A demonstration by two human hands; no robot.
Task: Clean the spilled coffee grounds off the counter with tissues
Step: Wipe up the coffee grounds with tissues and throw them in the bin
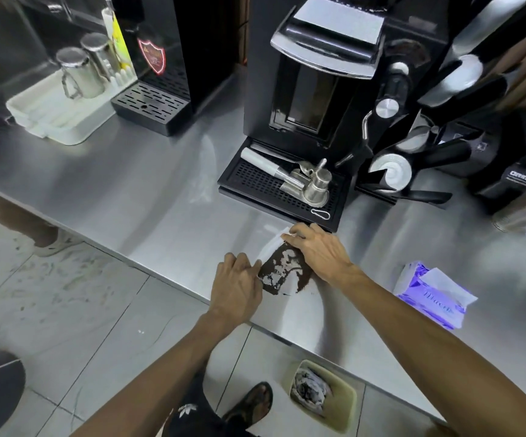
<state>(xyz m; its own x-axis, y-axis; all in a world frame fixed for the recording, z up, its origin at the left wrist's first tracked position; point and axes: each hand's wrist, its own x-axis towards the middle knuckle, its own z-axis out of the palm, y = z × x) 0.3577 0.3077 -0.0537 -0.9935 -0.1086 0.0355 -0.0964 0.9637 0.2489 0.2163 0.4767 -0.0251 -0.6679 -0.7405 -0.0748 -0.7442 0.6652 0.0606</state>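
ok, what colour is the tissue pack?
The tissue pack is purple with white tissue sticking out; the head view shows it.

Coffee-bar work area, judging by the long stainless-steel counter [129, 190] over a tiled floor [66, 310]. Just beyond the right hand [318, 252], a black espresso machine [312, 89] with a portafilter [274, 168] lying on its drip tray [249, 187], and further right a stand of black-handled barista tools [391, 173]. Far off beyond and to the left of the left hand [236, 285], a black drinks dispenser [161, 58] beside steel pitchers [77, 74] in a white tray [66, 127].
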